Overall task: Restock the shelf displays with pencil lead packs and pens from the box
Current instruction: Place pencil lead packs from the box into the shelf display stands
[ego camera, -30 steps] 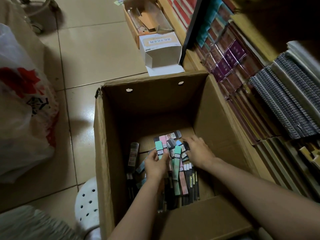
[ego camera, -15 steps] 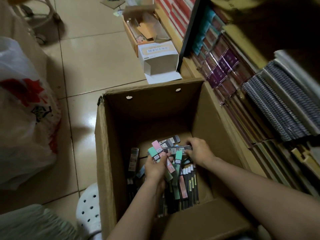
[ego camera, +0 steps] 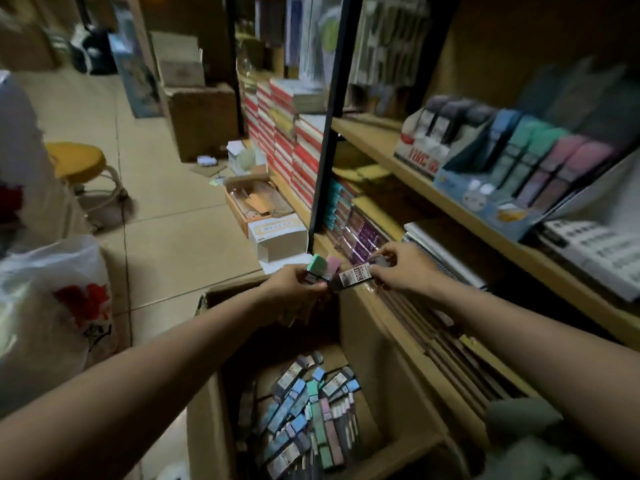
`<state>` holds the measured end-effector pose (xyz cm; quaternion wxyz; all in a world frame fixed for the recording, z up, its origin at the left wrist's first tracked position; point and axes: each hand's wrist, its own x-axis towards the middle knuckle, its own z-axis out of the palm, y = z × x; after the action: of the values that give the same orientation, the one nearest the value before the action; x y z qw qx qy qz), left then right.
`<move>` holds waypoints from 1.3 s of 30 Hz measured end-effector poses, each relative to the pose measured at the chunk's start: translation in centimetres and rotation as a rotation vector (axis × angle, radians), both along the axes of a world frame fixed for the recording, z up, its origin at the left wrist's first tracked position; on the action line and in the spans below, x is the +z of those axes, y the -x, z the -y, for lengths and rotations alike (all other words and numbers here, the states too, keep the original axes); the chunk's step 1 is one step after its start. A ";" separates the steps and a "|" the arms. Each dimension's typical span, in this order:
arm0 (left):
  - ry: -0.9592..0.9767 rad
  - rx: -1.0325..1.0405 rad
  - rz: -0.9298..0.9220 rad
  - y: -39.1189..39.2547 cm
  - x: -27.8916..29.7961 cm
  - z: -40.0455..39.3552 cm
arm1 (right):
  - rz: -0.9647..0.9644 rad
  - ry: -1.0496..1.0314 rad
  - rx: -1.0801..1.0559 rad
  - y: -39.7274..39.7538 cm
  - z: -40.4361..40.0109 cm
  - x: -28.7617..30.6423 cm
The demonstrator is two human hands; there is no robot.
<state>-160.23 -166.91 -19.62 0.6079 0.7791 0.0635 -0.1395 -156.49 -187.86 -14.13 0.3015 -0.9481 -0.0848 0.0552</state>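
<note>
Left hand [ego camera: 294, 284] grips a green and a pink lead pack [ego camera: 320, 266], tops poking out above the fist. Right hand [ego camera: 403, 268], just beside it, pinches a dark lead pack [ego camera: 353, 277]. Below both hands, the cardboard box [ego camera: 381, 358] holds more packs [ego camera: 308, 414]. Shelf display [ego camera: 491, 199] sits up right of the right hand.

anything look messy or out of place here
The lead packs left in the cardboard box lie in a loose, crisscrossed heap, not in rows like the shelf display. On the floor, opened small boxes and paper scraps sit beside the shelf base. Nothing looks damaged.
</note>
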 end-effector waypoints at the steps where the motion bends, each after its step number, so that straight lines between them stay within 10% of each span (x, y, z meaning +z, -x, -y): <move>1: 0.035 -0.002 0.042 -0.4 1.1 0.3 | 0.042 -0.008 -0.008 0.0 0.5 1.9; 12: 0.645 -0.165 -0.064 -9.1 7.0 6.0 | 0.527 0.186 -0.088 -4.7 6.1 16.9; 22: 0.607 -0.159 -0.041 -14.5 8.6 5.6 | 0.691 0.272 -0.210 -12.8 7.5 23.4; 39: 0.474 -0.173 0.082 -11.8 11.3 6.1 | 0.581 0.567 -0.364 -15.7 6.2 16.8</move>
<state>-148.46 -173.02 -8.30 0.7613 0.6224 -0.0625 -0.1705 -140.76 -194.10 2.67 -0.0020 -0.9689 0.0206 -0.2466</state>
